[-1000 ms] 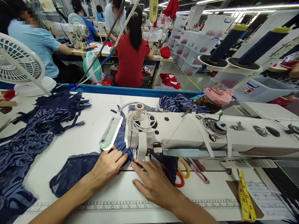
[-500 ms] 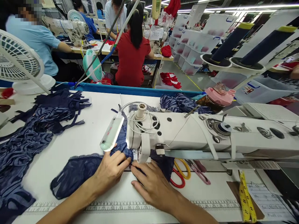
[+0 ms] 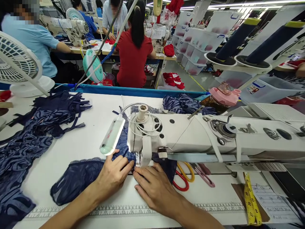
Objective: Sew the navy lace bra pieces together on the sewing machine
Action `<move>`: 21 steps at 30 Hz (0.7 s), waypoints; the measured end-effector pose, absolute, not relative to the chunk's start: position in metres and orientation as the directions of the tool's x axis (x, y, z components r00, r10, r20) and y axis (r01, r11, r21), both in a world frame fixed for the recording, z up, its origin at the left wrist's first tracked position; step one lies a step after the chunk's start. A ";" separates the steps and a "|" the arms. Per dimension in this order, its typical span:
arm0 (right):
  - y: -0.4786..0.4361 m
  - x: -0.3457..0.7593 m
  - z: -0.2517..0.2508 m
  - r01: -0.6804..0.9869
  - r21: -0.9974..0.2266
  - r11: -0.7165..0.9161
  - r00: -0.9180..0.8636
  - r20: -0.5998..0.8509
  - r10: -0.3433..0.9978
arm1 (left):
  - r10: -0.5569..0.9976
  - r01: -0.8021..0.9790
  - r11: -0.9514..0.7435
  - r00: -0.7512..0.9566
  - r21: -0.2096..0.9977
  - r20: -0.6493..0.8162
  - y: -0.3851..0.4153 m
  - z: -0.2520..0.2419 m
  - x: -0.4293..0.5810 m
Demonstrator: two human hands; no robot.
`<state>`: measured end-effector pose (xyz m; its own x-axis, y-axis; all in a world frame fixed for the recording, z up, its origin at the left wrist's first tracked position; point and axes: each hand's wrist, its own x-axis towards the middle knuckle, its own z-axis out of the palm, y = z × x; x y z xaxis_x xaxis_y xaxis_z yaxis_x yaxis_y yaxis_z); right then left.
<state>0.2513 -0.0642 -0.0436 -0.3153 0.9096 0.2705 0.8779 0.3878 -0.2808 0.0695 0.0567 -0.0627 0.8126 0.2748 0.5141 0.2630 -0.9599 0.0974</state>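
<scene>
A white sewing machine (image 3: 181, 135) reaches in from the right, its needle area just above my fingertips. Navy lace fabric (image 3: 77, 179) lies on the white table and runs under my left hand (image 3: 115, 173) toward the needle. My left hand is on the fabric, thumb and forefinger close together at its edge left of the needle. My right hand (image 3: 156, 187) lies palm down, fingers spread, its fingertips on the dark fabric just in front of the machine head. The exact stitching point is hidden by the head and fingers.
Patterned navy pieces (image 3: 26, 143) are heaped at the left, near a white fan (image 3: 19, 60). Red-handled scissors (image 3: 181, 181) and a yellow tape measure (image 3: 250, 200) lie on the right. A lit lamp (image 3: 111, 135) hangs beside the machine head. Several people sit beyond the blue table edge.
The view has shifted slightly, moving the scene a little left. Both hands keep nearly the same place on the fabric.
</scene>
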 end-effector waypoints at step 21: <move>-0.064 0.253 -0.044 0.860 -0.334 0.387 -0.290 0.305 0.907 | 0.305 0.281 -0.952 0.818 0.124 0.488 0.051 -0.062 0.073</move>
<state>0.2532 -0.0638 -0.0435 -0.2899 0.9073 0.3045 0.8598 0.3867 -0.3336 0.0727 0.0506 -0.0618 0.8176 0.3052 0.4881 0.2810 -0.9516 0.1243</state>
